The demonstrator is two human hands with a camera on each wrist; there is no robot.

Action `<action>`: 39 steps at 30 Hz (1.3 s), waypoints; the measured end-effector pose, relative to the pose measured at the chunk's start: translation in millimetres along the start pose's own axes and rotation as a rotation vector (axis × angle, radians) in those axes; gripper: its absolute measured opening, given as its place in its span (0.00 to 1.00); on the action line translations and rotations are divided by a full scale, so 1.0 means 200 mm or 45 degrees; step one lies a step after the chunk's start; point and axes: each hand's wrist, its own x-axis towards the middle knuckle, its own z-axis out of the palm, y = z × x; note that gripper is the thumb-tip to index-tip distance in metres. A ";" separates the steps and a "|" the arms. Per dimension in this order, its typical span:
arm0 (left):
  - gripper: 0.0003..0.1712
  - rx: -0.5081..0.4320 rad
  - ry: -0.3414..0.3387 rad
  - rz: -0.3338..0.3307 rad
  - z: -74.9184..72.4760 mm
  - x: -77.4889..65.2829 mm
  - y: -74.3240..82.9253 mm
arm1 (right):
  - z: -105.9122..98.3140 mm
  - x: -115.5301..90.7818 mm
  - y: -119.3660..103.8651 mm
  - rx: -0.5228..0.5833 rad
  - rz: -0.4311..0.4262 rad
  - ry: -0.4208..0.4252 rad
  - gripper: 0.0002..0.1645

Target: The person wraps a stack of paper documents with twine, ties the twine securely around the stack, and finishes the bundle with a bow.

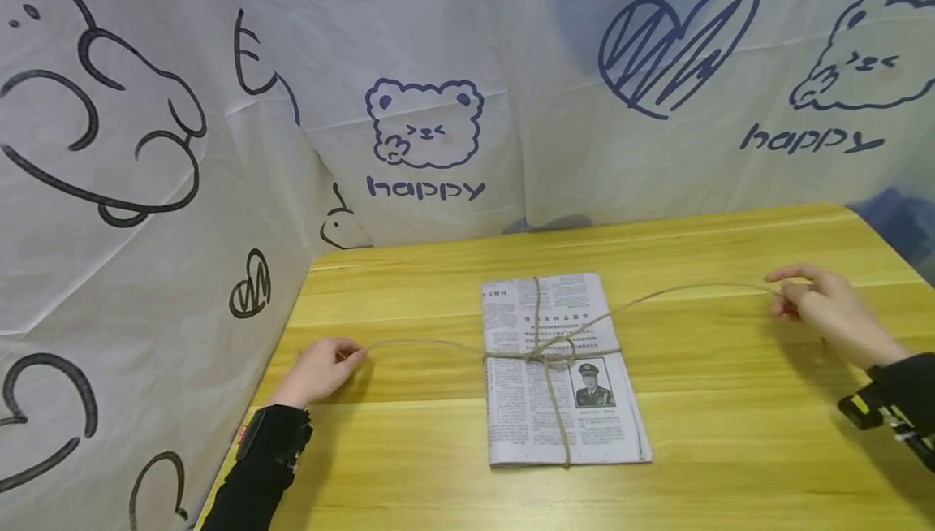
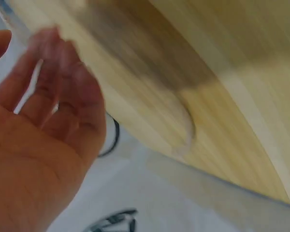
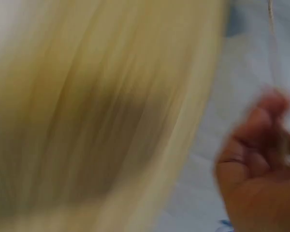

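A folded newspaper bundle (image 1: pixel 519 409) lies on the wooden table, bound crosswise with thin brown twine (image 1: pixel 551 401). A loose crossing and loop of twine sit near its middle. To the left of the bundle, my left hand (image 1: pixel 317 369) pinches one twine end at its fingertips; in the left wrist view that hand (image 2: pixel 53 130) is blurred. Off to the right, my right hand (image 1: pixel 833 312) holds the other end, raised above the table. The right wrist view shows the twine (image 3: pixel 271 29) running down to the curled fingers of this hand (image 3: pixel 256 164). Both strands bow slightly.
The yellow wood-grain table (image 1: pixel 409 450) has its far edge against a white cloth (image 1: pixel 329 36) printed with bears, hearts and lettering. Cloth also hangs along the left side. Each wrist wears a dark band.
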 end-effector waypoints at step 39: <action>0.07 0.076 -0.049 0.620 0.27 0.22 0.69 | 0.80 -0.01 -0.79 -0.221 -0.887 -0.525 0.15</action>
